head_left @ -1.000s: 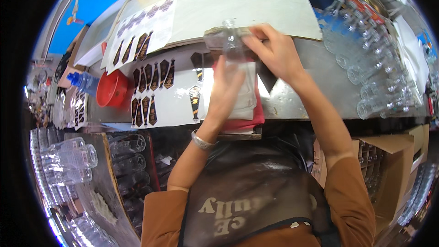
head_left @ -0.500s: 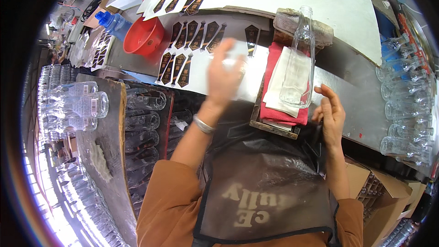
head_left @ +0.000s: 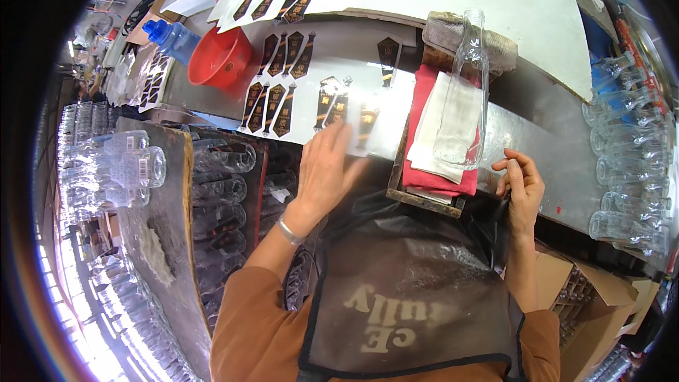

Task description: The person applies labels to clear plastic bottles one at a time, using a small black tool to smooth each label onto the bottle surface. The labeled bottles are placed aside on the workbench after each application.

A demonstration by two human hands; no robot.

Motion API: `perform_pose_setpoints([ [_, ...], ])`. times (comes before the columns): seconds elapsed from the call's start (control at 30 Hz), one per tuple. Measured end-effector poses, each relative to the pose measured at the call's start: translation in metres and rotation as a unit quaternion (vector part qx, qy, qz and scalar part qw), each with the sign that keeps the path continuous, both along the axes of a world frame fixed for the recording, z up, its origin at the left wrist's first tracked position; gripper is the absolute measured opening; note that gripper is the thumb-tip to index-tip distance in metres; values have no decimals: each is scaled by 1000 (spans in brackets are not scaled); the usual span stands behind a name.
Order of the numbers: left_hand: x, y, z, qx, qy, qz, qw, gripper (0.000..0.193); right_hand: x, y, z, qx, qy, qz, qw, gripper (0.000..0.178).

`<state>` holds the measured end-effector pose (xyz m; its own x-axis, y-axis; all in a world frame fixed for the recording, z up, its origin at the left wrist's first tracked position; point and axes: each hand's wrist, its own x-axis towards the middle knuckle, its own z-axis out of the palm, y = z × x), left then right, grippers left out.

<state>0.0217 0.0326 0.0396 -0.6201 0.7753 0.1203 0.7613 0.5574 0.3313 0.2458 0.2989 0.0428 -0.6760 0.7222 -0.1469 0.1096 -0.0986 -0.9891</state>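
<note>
My left hand is at the near edge of a white sheet, fingers stretched forward and thumb apart. Its fingertips touch the lower ends of two dark tie-shaped labels with gold print. Beside them lies a blurred dark label. My right hand hovers right of a wooden tray, fingers loosely curled, nothing visible in them. A clear glass bottle lies in the tray on a folded white cloth and a red cloth, its neck pointing away from me.
More labels lie in rows to the left. A red bowl and a blue bottle stand beyond them. Glass bottles line the right; others fill a rack at left. A rolled cloth sits behind the tray.
My left hand has drawn back toward me, and the label pair has shifted from the upper row to nearer the sheet's front edge. My right hand has moved slightly right and nearer, fingers more curled.
</note>
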Motion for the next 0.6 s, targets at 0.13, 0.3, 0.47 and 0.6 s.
perform_pose_setpoints([
  [0.13, -18, -14, 1, 52, 51, -52, 996, 76, -9, -2, 9, 8, 13, 11, 1000, 24],
  [0.3, -36, -33, -19, -35, 40, -56, 997, 77, -9, -5, 6, 22, 29, 30, 999, 22],
  [0.47, -32, -37, -24, -8, 48, -49, 998, 72, -2, -7, -6, 15, 19, 34, 999, 21],
  [0.6, -36, -53, -44, 81, 95, -58, 990, 46, -2, -10, 0, 11, 20, 35, 999, 24],
])
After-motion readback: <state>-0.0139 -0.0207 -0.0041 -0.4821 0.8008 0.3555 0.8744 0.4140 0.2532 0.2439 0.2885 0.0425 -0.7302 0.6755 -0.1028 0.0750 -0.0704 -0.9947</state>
